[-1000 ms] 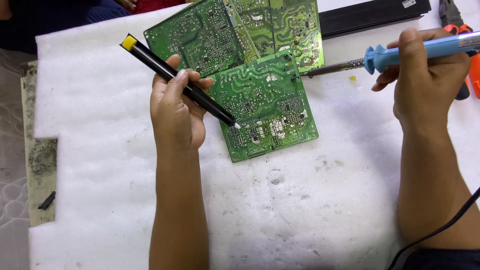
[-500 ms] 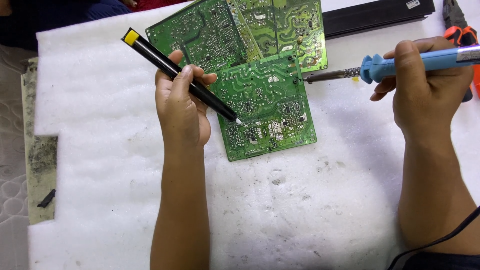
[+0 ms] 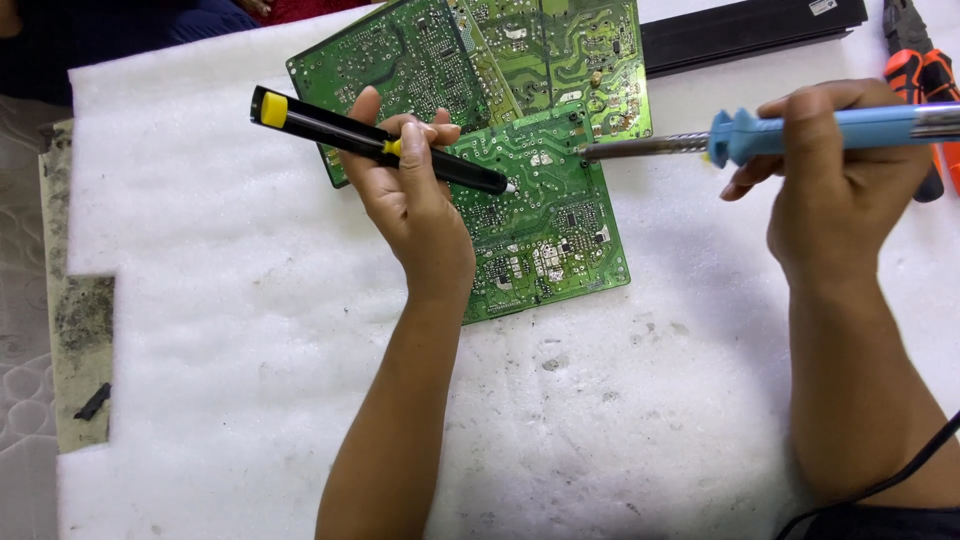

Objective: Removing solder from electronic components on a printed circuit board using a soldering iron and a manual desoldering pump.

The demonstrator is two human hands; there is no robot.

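Observation:
My left hand grips a black desoldering pump with a yellow end, its white tip resting over a green circuit board. My right hand holds a blue-handled soldering iron almost level, its metal tip at the board's upper right edge. A second, larger green circuit board lies behind the first and partly under it. Both boards rest on a white foam sheet.
A long black bar lies at the top beyond the boards. Orange-and-black handled pliers sit at the top right corner. A black cable runs beside my right forearm. A dirty strip with a small black scrap borders the foam's left edge.
My left hand has lifted the pump to a flatter angle and drawn its tip up the board. The soldering iron's tip has moved left toward the board's edge.

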